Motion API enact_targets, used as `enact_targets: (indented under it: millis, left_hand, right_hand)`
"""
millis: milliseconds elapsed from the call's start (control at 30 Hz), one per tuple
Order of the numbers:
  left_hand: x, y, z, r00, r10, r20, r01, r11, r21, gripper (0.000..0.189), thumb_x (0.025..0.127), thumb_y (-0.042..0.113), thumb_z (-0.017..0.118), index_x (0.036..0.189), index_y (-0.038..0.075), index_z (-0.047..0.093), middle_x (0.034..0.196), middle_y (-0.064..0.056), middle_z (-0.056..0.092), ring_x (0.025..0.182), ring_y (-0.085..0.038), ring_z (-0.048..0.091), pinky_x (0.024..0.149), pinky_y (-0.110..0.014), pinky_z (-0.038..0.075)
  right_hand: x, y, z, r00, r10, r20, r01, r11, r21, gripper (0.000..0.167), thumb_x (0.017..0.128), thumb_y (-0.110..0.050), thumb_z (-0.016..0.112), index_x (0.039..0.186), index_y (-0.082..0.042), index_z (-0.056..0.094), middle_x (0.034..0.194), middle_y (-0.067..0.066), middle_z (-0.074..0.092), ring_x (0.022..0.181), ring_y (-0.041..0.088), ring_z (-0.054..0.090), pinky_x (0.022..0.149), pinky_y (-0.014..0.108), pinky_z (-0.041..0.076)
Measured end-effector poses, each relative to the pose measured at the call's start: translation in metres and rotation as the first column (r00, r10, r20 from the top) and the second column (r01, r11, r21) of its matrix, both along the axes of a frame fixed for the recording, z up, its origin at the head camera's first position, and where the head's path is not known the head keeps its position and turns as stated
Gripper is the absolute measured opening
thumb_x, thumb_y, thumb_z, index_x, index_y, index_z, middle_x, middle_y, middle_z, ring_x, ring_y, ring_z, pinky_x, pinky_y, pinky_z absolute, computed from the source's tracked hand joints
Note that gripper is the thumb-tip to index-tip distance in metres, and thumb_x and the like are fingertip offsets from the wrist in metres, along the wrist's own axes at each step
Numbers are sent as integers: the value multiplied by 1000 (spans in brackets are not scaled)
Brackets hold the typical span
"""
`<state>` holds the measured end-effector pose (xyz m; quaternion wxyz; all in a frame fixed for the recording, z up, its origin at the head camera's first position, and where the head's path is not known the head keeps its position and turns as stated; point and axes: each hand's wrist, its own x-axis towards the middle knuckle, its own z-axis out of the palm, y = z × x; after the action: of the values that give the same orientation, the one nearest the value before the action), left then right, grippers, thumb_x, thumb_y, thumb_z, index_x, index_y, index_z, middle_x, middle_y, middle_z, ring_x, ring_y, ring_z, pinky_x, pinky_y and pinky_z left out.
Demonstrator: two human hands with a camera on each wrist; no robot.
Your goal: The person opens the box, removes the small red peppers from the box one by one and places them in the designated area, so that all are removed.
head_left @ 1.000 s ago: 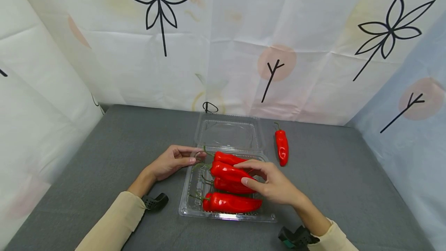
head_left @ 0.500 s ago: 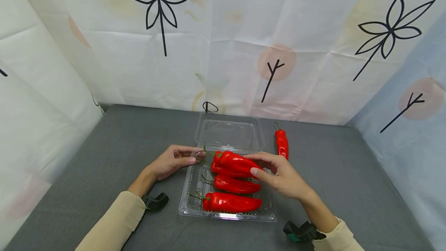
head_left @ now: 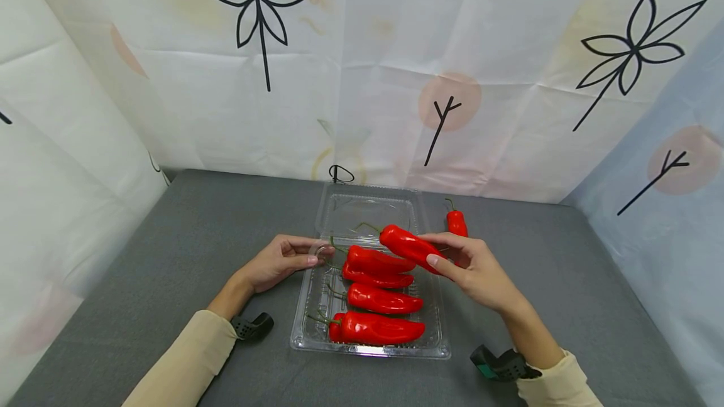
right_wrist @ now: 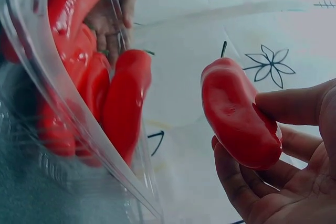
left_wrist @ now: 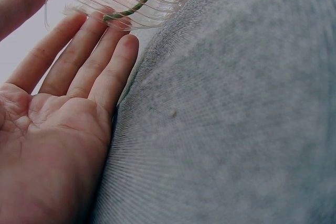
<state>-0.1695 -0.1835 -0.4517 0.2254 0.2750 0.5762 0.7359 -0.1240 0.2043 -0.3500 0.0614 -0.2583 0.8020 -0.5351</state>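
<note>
My right hand (head_left: 472, 265) grips a long red pepper (head_left: 407, 245) with a green stem, above the far right of a clear plastic clamshell box (head_left: 370, 350). In the right wrist view, thumb and fingers lie on opposite sides of this pepper (right_wrist: 236, 114), which is apart from the box. Several red peppers (head_left: 376, 329) lie crosswise in the box, stems to the left. My left hand (head_left: 277, 262) touches the box's far left edge. The left wrist view shows its fingers (left_wrist: 86, 59) straight, with the tips at the clear wall beside a pepper stem (left_wrist: 134, 9).
Behind the box its clear lid (head_left: 367, 209) lies folded back. One more red pepper (head_left: 456, 223) lies on the grey table (head_left: 226, 206) to the far right, partly hidden by my right hand. A patterned cloth (head_left: 384, 68) hangs behind the table.
My right hand has lifted one pepper off the others in the box and carried it up, away and to the right. The left hand has stayed in place.
</note>
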Motion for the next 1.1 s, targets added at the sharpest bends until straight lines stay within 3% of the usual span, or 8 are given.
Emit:
enact_targets:
  millis: [267,533,800,1100]
  left_hand:
    - [-1,-1,-1,1000,1,-7,-1,1000,-3,42,100,0,60,139,-14,52,135,-23,62,127,-24,60,108,-34,47]
    - [-1,-1,-2,1000,3,-7,-3,1000,-7,42,100,-1,60,139,-14,51,135,-24,61,128,-25,60,109,-34,47]
    - [0,0,0,1000,10,0,-10,1000,-11,43,99,1,62,139,-13,52,135,-25,61,127,-25,60,108,-35,47]
    - [-1,-1,-1,1000,7,-4,-7,1000,-13,43,99,1,61,139,-13,52,135,-26,61,127,-26,60,108,-35,47]
  right_hand:
    - [-5,8,0,997,-71,-18,72,997,13,34,98,-3,64,132,1,64,118,18,64,95,29,65,75,32,61]
    - [-12,19,-1,987,-158,-13,158,987,21,34,98,-6,66,131,1,64,112,20,64,79,26,64,62,30,55]
    - [-19,32,-2,967,-253,-8,253,967,37,38,100,-10,65,135,3,61,129,20,61,99,19,65,76,27,59]
    - [-23,43,-3,945,-327,8,327,945,31,40,102,-12,63,138,5,58,131,24,59,103,14,62,80,23,59]
